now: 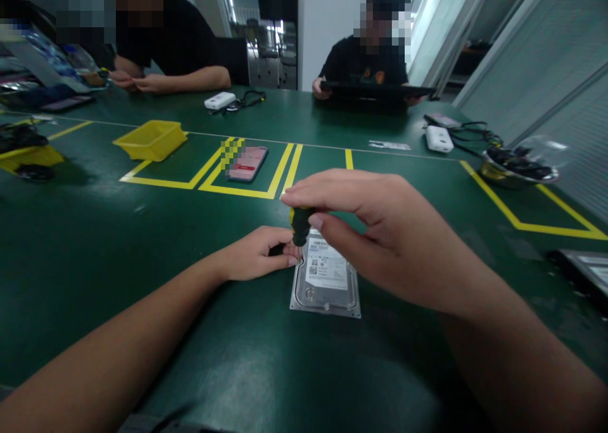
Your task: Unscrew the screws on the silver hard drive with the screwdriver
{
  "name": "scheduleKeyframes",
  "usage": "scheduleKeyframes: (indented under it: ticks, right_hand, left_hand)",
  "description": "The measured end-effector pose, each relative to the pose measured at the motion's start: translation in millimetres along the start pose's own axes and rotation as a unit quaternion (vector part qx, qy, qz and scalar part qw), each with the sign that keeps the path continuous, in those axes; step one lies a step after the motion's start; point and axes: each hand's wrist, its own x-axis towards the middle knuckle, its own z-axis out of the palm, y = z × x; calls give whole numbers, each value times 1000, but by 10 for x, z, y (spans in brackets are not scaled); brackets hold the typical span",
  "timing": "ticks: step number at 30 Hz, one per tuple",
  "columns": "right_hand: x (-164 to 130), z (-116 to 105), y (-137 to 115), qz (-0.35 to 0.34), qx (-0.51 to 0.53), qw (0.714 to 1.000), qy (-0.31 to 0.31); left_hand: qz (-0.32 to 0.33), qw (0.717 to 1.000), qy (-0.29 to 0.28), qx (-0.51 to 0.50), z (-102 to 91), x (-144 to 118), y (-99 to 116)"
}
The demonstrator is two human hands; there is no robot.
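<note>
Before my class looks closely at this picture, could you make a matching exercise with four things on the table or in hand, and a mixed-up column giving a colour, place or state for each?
Column one
1. screwdriver
2. hard drive between the hands
3. phone
4. metal bowl

Column two
A. pinkish face, lying inside a yellow tape outline
B. dark items heaped inside
C. between the thumb and fingers of the right hand
D. silver, flat on the table, white label facing up

Right pairs: 1-C, 2-D, 3-A, 4-B
</note>
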Motion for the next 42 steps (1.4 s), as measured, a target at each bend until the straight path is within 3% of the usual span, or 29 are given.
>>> scheduleKeyframes:
  ticks: [7, 15, 25, 34, 42]
  right_hand:
    - [6, 9, -5, 4, -12, 1000, 6]
    - [3, 222, 38, 12, -86, 990, 112]
    - [-8, 289, 47, 14, -86, 985, 150]
    - [-1, 270, 32, 32, -98, 987, 120]
    - [-9, 270, 21, 13, -32, 996, 83]
  left_hand:
    - [1, 1000, 9, 10, 12, 3, -23]
    - [-9, 1000, 8, 25, 3, -1, 43]
    - [-23, 1000, 9, 11, 0, 7, 85]
    - [-7, 1000, 18, 23, 18, -1, 28]
    - [-8, 1000, 24, 18, 22, 3, 20]
